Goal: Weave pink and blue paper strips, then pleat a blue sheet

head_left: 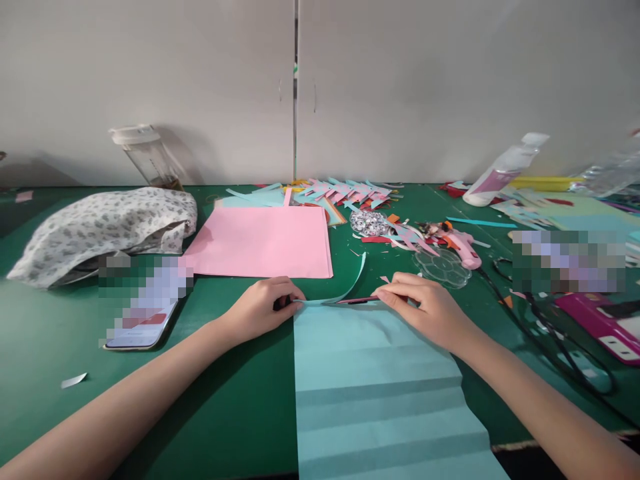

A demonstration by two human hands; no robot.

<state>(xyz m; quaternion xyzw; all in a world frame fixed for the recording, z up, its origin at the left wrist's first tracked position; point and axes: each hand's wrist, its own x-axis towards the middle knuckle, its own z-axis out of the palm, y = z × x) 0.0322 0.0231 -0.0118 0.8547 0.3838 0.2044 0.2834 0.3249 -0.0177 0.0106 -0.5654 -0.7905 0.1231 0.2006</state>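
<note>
A large sheet of light blue paper (373, 393) with crosswise folds stretches from my hands over the table's near edge. At its far left corner, my left hand (265, 307) pinches the paper between thumb and fingers. My right hand (417, 303) is closed on a slim pink-and-dark blade-like tool (360, 301), which lies along the paper's far edge; its exact kind is hard to make out. From that edge a narrow blue paper strip (354, 283) curls upward, partly separated from the sheet.
Pink paper (265, 240) lies beyond my hands. A phone (145, 320) and patterned cloth pouch (110, 227) are left. Paper strips (350, 192), a pink glue gun (457, 245), cables (525, 327) and a white bottle (505, 170) occupy the back and right. A bottle (147, 153) leans against the cabinet.
</note>
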